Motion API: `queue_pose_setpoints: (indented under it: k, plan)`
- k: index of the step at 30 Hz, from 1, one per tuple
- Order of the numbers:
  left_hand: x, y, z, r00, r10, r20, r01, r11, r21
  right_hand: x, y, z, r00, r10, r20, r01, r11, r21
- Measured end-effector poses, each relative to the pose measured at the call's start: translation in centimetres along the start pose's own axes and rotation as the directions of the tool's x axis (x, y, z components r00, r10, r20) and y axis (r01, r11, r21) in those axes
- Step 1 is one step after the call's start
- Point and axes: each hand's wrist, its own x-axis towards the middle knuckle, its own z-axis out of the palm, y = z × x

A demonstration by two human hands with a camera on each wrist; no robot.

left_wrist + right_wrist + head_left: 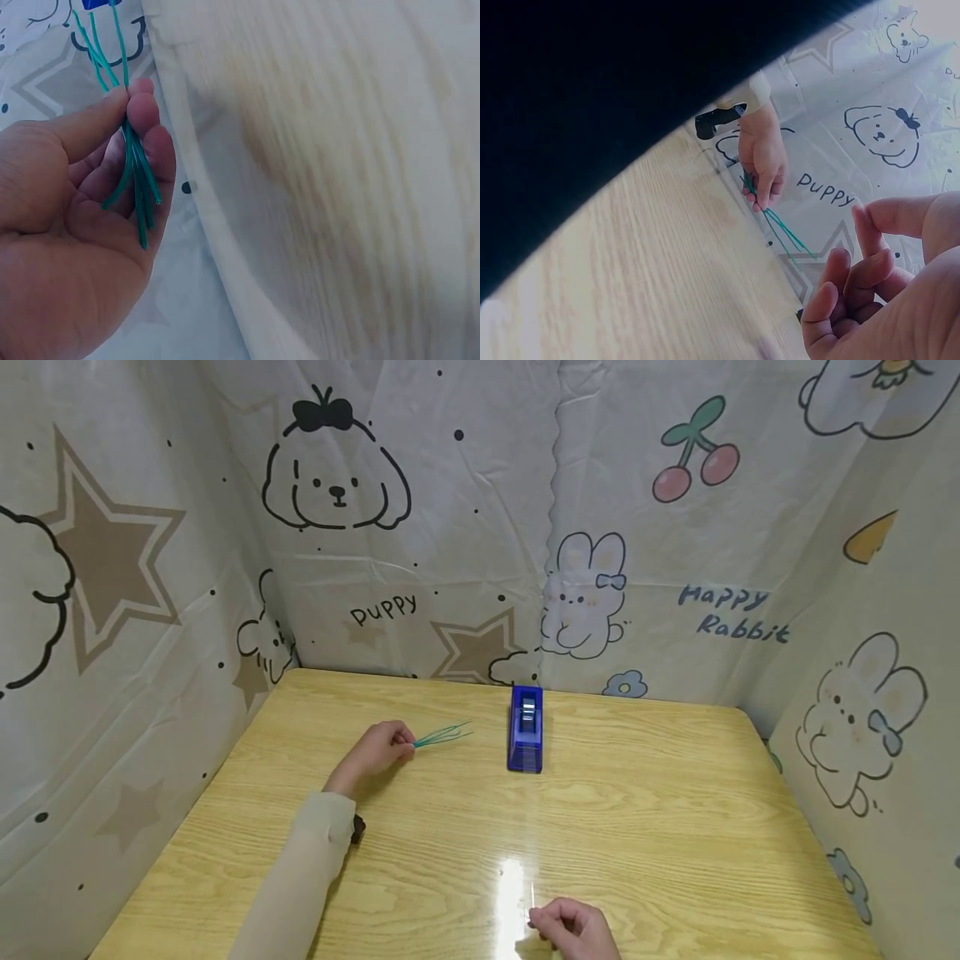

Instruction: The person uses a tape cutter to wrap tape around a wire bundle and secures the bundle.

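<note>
My left hand pinches a bundle of several thin green wires between thumb and fingers, above the left part of the table. In the left wrist view the wires fan out on both sides of the pinch, with their lower ends over the palm. A blue tape dispenser stands near the table's back edge. From it a faint strip of clear tape runs toward the front, where my right hand pinches its end. The right wrist view shows thumb and forefinger meeting; the tape is hardly visible there.
The wood-grain table is enclosed at the back and sides by a printed cloth with cartoon animals and stars. A bright reflection lies on the tabletop near the front middle. A dark band sits at the left sleeve's cuff.
</note>
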Motion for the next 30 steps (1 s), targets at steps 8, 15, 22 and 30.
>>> queue_pose_setpoints:
  k: [8,15,22,30]
  plan:
    - [-0.1,0.3,0.5,1.000,0.024,0.018,-0.024,1.000,0.000,-0.1,-0.1,0.0,1.000,0.014,-0.002,-0.014,1.000,-0.003]
    - [-0.2,0.3,1.0,0.997,0.060,0.040,-0.058,0.997,-0.060,-0.1,-0.3,-0.1,0.998,0.060,0.005,-0.060,0.998,0.007]
    - [-0.3,0.4,1.4,0.994,0.092,0.060,-0.086,0.992,-0.097,-0.1,-0.3,-0.1,0.998,0.056,0.003,-0.056,0.998,0.002]
    - [-0.3,0.7,1.8,0.993,0.108,0.057,-0.104,0.991,-0.080,-0.1,-0.2,-0.1,0.999,0.052,-0.004,-0.052,0.999,-0.003]
